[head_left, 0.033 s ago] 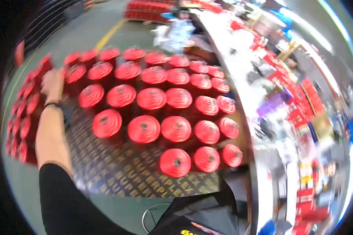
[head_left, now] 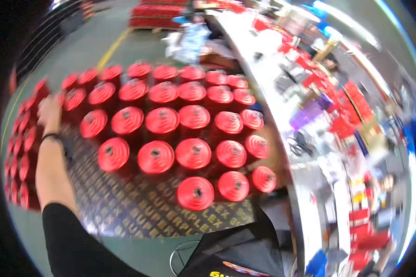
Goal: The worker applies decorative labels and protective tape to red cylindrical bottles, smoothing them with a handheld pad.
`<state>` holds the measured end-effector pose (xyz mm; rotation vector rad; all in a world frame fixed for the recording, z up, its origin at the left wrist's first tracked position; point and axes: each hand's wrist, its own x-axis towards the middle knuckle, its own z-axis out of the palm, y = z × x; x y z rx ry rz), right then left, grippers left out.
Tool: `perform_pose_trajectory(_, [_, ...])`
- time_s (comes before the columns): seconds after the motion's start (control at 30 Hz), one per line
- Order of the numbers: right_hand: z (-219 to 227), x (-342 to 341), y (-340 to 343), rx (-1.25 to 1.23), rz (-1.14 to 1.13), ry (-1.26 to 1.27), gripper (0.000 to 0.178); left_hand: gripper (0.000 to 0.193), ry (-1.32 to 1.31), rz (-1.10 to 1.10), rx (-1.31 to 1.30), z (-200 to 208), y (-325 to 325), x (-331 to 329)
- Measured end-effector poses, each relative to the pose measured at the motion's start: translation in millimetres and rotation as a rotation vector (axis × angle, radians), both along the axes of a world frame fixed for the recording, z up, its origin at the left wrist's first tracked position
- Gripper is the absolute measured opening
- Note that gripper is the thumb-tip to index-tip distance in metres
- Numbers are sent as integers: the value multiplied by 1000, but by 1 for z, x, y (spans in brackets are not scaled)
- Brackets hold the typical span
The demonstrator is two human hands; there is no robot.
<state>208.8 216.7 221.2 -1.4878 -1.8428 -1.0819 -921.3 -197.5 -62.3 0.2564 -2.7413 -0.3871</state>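
Note:
My left hand (head_left: 49, 111) reaches to the far left of the table, among red cylinders standing on end. Its fingers are blurred, so whether they grip anything is unclear. Nearest to it are a red cylinder (head_left: 74, 99) on its right and a dense block of cylinders (head_left: 28, 138) along the left edge. Each has a round, ringed, shiny red top with a small dark centre. Several more, such as the front one (head_left: 195, 193), stand in loose rows on the dark patterned board (head_left: 138, 203). My right hand is out of sight.
A long white worktable (head_left: 282, 134) runs along the right, crowded with red pieces, a purple item (head_left: 311, 117) and boxes. More red stacks (head_left: 157, 16) stand at the back on a pallet. Blue-white plastic sheeting (head_left: 192, 44) lies beyond the board. A thin metal hoop (head_left: 174, 258) shows below the front edge.
The whole scene has shifted slightly left and down in the picture as my head turned. My left hand stays at the same cylinders on the left.

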Motion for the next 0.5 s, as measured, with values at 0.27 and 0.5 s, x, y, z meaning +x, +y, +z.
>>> perform_pose_trajectory(0.27, [-29,111,-112,-3,-199,889,43,57,-110,-26,-217,2,1,-63])
perform_pose_trajectory(0.5, [-26,122,-136,-75,-257,873,33,58,-189,-55,-161,-35,-9,-78])
